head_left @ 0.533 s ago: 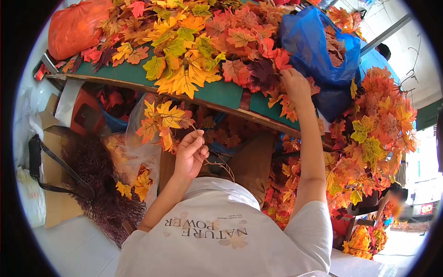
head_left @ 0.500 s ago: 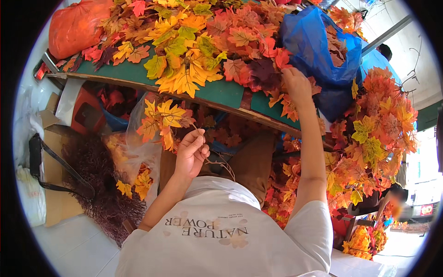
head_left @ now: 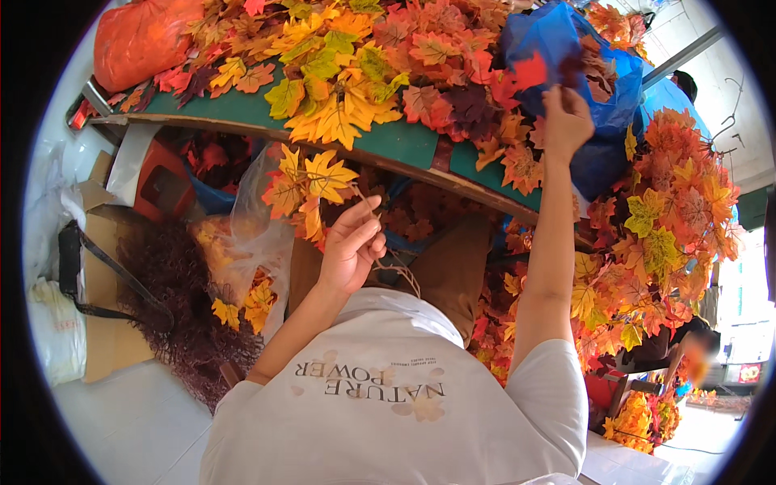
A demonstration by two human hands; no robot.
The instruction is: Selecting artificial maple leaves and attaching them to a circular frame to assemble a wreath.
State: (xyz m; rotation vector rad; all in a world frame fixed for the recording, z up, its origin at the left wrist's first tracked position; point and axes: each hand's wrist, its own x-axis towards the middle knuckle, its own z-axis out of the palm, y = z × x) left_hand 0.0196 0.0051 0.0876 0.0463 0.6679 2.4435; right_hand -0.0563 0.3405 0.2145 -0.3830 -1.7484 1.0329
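Note:
My left hand [head_left: 354, 249] is closed on the thin brown stem of an artificial maple leaf garland. Its yellow and orange leaves [head_left: 327, 178] hang in front of the table edge, and the loose stem end [head_left: 400, 271] trails over my lap. My right hand [head_left: 568, 123] is raised over the right part of the table, beside a blue plastic bag. Pinched in it is a red artificial maple leaf [head_left: 529, 73], together with a dark purple one [head_left: 571, 71] smeared by motion. Orange leaves [head_left: 521, 166] lie on the table just left of my right wrist.
Piles of yellow, red and orange leaves [head_left: 436, 48] cover the green table [head_left: 380, 144]. The blue bag [head_left: 533, 36] stands at its right, an orange bag [head_left: 149, 40] far left. Leaf garlands [head_left: 659, 218] hang at right. Dark purple twigs [head_left: 182, 311] and a cardboard box [head_left: 117, 339] sit lower left.
My right hand has lifted from the leaf pile and moved right, with the red and dark purple leaves in it. The left hand still holds the garland stem; the whole view has shifted slightly.

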